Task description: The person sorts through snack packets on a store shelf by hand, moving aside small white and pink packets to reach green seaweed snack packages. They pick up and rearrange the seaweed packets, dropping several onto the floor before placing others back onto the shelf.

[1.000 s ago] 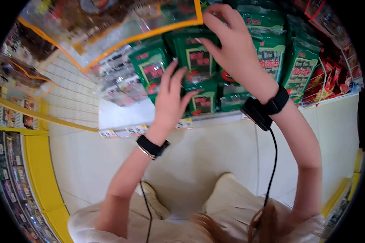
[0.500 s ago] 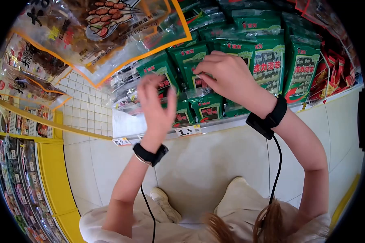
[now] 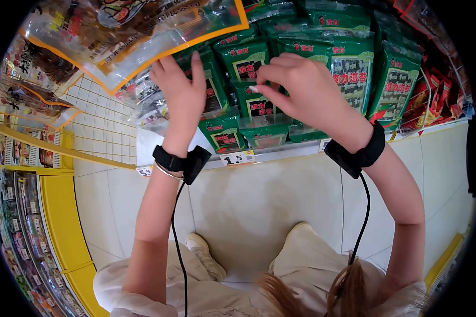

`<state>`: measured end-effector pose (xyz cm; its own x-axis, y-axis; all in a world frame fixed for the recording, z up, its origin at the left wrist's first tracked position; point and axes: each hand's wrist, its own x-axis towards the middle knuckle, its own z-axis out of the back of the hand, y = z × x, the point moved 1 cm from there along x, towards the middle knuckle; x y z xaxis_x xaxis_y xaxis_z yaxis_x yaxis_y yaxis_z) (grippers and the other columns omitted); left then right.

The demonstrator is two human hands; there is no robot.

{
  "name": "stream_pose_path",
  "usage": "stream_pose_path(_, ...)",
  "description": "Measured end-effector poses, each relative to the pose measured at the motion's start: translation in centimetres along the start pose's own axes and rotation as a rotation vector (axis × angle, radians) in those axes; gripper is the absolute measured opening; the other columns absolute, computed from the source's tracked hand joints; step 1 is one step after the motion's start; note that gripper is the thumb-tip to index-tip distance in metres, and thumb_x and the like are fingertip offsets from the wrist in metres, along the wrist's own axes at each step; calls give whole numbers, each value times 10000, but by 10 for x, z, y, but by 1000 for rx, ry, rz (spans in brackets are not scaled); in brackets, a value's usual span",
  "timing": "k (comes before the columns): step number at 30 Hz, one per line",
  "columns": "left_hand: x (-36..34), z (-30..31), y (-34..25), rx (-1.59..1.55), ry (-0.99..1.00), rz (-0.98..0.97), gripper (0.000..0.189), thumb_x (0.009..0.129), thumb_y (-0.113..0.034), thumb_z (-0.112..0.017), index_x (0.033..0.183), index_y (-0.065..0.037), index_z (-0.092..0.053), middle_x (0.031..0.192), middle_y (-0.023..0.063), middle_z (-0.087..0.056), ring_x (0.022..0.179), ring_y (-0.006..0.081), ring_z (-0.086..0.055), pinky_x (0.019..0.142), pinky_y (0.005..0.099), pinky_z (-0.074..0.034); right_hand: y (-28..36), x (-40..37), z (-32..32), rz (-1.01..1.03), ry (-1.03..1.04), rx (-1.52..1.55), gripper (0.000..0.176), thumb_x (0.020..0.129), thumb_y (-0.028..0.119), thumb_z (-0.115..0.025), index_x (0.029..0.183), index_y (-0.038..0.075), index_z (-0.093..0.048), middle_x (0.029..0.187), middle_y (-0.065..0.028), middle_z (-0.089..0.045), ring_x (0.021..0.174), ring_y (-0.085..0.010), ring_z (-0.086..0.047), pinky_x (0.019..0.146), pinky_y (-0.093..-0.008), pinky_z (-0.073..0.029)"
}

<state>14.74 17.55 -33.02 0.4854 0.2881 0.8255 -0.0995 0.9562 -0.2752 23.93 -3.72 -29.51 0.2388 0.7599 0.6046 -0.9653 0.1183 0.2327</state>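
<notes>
Green seaweed packets [image 3: 350,79] with red lettering stand in rows on a shelf. My right hand [image 3: 307,84] is bent over them, thumb and fingers curled together at the top edge of a small seaweed packet [image 3: 260,105]. The exact contact is partly hidden by the fingers. To the left, my left hand [image 3: 182,95] is open, its fingers apart over the packets at the left end of the row. Beside it lie clear plastic packets [image 3: 148,105] and another green packet [image 3: 211,84]. Each wrist wears a black strap with a cable.
Large orange-edged snack bags [image 3: 137,45] hang at upper left, close above my left hand. A yellow wire rack [image 3: 103,124] stands below them. Price tags [image 3: 237,158] line the shelf edge. Red snack packets [image 3: 439,98] lie at right; a yellow shelf unit [image 3: 63,216] stands at lower left.
My left hand has moved up and left from in front of the small packets. My right hand stays by the same packet, shifted slightly right. The view has shifted a little.
</notes>
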Motion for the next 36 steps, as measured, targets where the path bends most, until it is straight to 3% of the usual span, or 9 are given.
stream_pose_path(6,22,-1,29,-161,29,66,348,920,-234,-616,1193,-19,-592,1224,244,-565,1119,452,-490,971,496,-369,16,-5,5,167,559,104,260,734,218,-740,614,9,-642,593,-154,-584,592,-349,-620,562,-429,-506)
stream_pose_path(11,40,-17,43,-192,177,113,363,936,-316,-596,1187,-54,-613,1193,234,-593,1097,439,-523,921,446,-431,23,-17,1,198,626,78,240,721,172,-746,641,-30,-643,613,-180,-598,599,-359,-633,559,-411,-516)
stream_pose_path(13,47,-19,48,-127,114,-97,314,918,-246,-680,1137,-23,-647,1070,113,-688,934,207,-643,816,318,-500,23,-17,0,160,668,61,231,723,174,-753,662,-25,-654,626,-165,-608,607,-347,-644,561,-408,-518)
stream_pose_path(17,70,-2,53,-272,58,-179,314,886,-260,-723,1094,-30,-674,1039,69,-699,908,163,-637,796,299,-499,22,-20,-3,142,679,-2,146,770,195,-734,709,66,-702,616,-132,-612,620,-343,-622,576,-421,-489)
stream_pose_path(19,93,22,91,-334,1148,-150,571,804,-392,-762,1322,-206,-612,1524,157,-303,1386,371,-299,1044,707,-241,21,-22,-5,151,673,-18,151,779,199,-727,708,68,-699,611,-127,-609,620,-337,-624,576,-420,-488)
stream_pose_path(22,106,16,113,-539,1406,-177,579,845,-397,-736,1346,-149,-584,1575,145,-201,1436,335,-214,1053,702,-240,22,-21,-8,150,690,-49,161,792,203,-716,704,70,-694,614,-122,-611,621,-329,-629,575,-418,-489)
stream_pose_path(24,99,9,110,-520,1161,-159,554,846,-386,-738,1321,-141,-594,1526,136,-243,1390,318,-248,1030,668,-261,23,-20,-9,151,682,-51,164,794,205,-713,702,71,-694,616,-120,-612,623,-325,-631,576,-417,-491)
stream_pose_path(28,69,-12,75,-437,376,-37,505,847,-365,-743,1272,-124,-613,1429,118,-326,1297,284,-316,983,598,-304,24,-19,-12,201,592,-13,173,726,152,-723,651,11,-658,588,-136,-594,586,-312,-644,548,-389,-505)
stream_pose_path(36,80,-8,74,-528,358,96,410,849,-322,-751,1172,-91,-652,1235,81,-493,1112,217,-452,891,458,-389,24,-22,-14,186,643,-61,178,781,175,-688,660,46,-666,592,-129,-599,578,-313,-630,548,-399,-492)
